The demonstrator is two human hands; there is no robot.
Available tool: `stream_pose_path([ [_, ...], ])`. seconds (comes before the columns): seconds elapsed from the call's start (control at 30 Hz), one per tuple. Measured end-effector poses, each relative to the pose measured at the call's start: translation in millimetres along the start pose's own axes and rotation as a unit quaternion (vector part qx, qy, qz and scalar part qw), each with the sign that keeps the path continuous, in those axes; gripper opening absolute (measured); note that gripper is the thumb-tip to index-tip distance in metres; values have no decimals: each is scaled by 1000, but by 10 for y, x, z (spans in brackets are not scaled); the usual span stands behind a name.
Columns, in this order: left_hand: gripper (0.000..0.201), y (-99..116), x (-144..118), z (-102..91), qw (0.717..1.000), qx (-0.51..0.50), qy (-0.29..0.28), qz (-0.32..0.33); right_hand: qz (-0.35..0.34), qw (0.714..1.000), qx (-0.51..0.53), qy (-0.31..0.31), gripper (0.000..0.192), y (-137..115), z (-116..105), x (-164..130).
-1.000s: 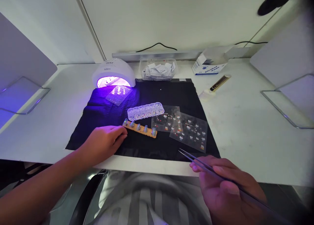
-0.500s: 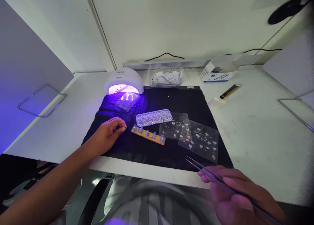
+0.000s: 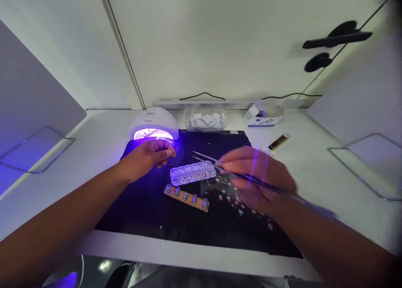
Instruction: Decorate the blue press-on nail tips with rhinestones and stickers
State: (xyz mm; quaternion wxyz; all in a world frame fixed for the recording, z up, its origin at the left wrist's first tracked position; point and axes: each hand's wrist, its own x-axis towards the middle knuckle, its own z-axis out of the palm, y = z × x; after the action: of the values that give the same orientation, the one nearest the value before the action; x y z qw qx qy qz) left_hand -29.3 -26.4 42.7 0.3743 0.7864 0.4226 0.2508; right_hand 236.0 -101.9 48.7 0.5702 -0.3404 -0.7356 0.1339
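Tweezers [image 3: 220, 164] pinched in my right hand [image 3: 257, 179], tips above the rhinestone tray [image 3: 193, 173] on the black mat [image 3: 188, 221]; left hand [image 3: 147, 156] loosely curled before the lamp [image 3: 153, 122].

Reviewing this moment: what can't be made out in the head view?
- Right hand: motion-blurred, so its grip on the tweezers is unclear.
- Sticker sheets: largely covered by that hand.
- Left hand: fingertips curled in front of the nail lamp; whether they pinch anything is hidden.
- Rhinestone box: contents too small.
- White carton: print unreadable.
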Motion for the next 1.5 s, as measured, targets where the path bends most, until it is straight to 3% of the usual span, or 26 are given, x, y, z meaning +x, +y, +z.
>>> stream_pose_path([
  [0.07,25,-79,103,53,1000,10,-10,10,-68,991,94,-60,14,301,152,143],
  [0.17,23,-177,113,147,998,48,-24,27,-20,984,173,-26,15,681,298,85],
  [0.27,16,-237,54,224,993,86,-55,54,14,981,191,-22,15,842,368,-96],
  [0.4,14,-307,51,276,988,112,-82,74,40,978,205,-25,16,854,406,-178],
  [0.63,13,-357,76,282,986,121,-73,93,52,978,198,-34,16,911,374,-139],
  [0.83,17,-354,83,279,981,133,-60,127,22,980,177,-88,14,865,365,-81],
  [1.03,13,-364,108,280,985,117,-69,102,-27,976,77,-200,16,798,329,-37],
  [1.3,8,-365,93,256,990,103,-77,60,-31,972,65,-222,18,819,354,-28],
  [1.5,11,-361,117,250,987,104,-91,84,-34,970,58,-233,17,837,416,-30],
])
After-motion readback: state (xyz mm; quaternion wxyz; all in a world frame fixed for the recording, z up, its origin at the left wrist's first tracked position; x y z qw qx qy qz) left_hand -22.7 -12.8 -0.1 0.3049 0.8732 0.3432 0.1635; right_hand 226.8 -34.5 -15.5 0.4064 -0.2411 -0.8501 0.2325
